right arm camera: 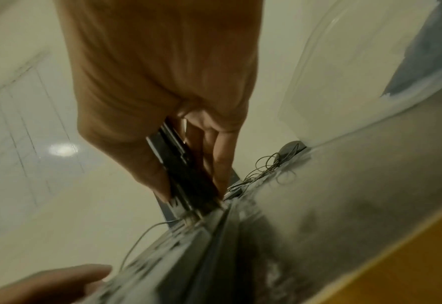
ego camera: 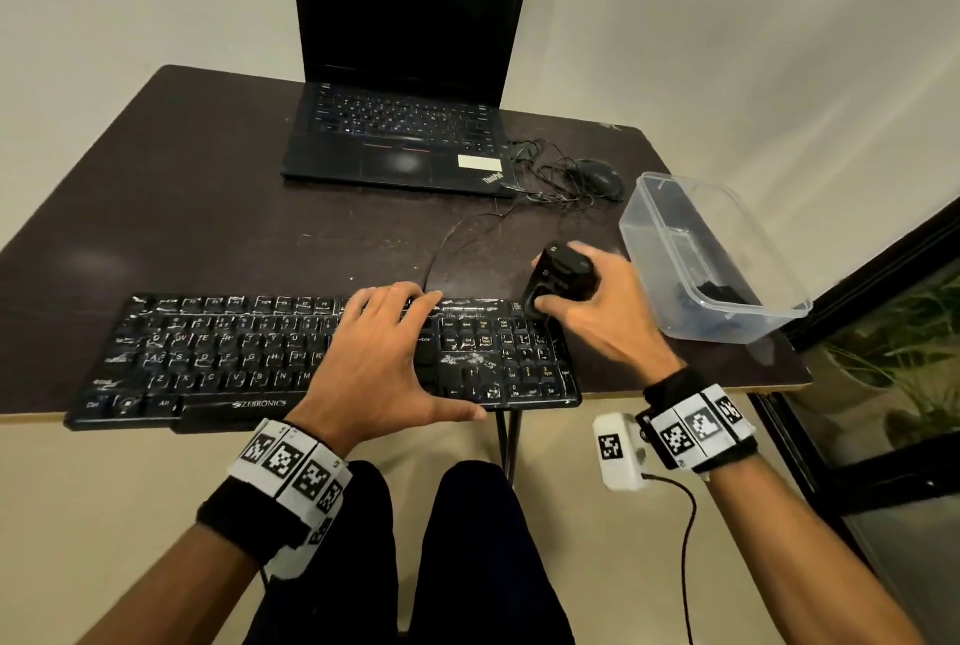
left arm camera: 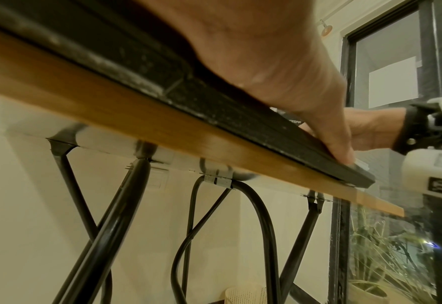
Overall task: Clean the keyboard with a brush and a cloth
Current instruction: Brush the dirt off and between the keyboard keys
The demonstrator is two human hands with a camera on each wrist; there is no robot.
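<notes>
left hand (ego camera: 382,353) spread flat on dusty keyboard (ego camera: 218,358), steadying it at counter (ego camera: 208,207) front edge | right hand (ego camera: 597,301) curled round brush (ego camera: 558,275), bristles at top-right keys, apparently sweeping

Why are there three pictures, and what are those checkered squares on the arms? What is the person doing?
No machine here: these are a person's two hands. The checkered wristbands carry small cameras. The big picture comes from a camera on the head, looking down. The other two come from the wrists, looking along each hand, so they seem tilted and blurry.

On the dark table lies a black keyboard speckled with white dust. Behind it stands an open laptop, with a mouse and a clear plastic box to the right.

The left hand rests spread on the keyboard, steadying it. The right hand has a grip on a black brush at the keyboard's far right corner, ready to sweep off the dust.
</notes>
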